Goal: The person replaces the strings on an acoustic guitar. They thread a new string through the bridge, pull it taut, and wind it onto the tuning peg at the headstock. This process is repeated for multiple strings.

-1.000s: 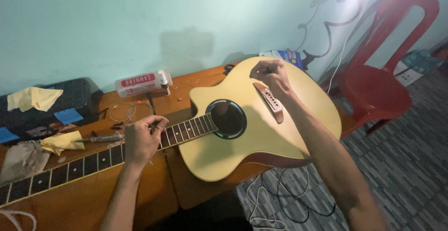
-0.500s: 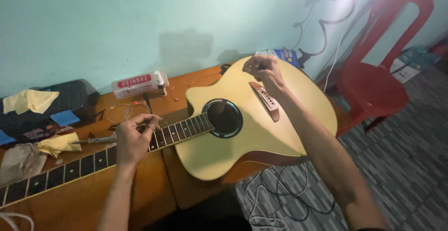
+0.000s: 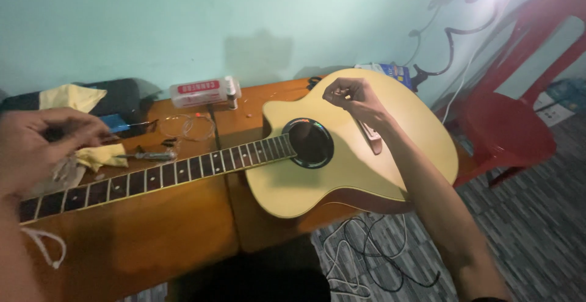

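A pale yellow acoustic guitar [image 3: 360,177] lies face up across a wooden table [image 3: 152,235], its dark fretboard neck [image 3: 165,172] pointing left. My right hand [image 3: 351,97] hovers over the body just above the bridge [image 3: 371,136], thumb and fingers pinched together. My left hand [image 3: 43,143] is raised at the far left above the end of the neck, blurred, with its fingers curled shut. Whatever either hand pinches is too thin to see. The round sound hole [image 3: 311,142] lies between the two hands.
A white box [image 3: 201,91], a coil of wire [image 3: 186,125], a screwdriver [image 3: 149,154], yellow cloths [image 3: 67,97] and a dark case [image 3: 119,100] sit at the back of the table. A red plastic chair [image 3: 513,125] stands on the right. Cables [image 3: 366,259] lie on the floor.
My left hand has left the fretboard near the body and swung left and up toward the far end of the neck. My right hand has stayed pinched over the bridge.
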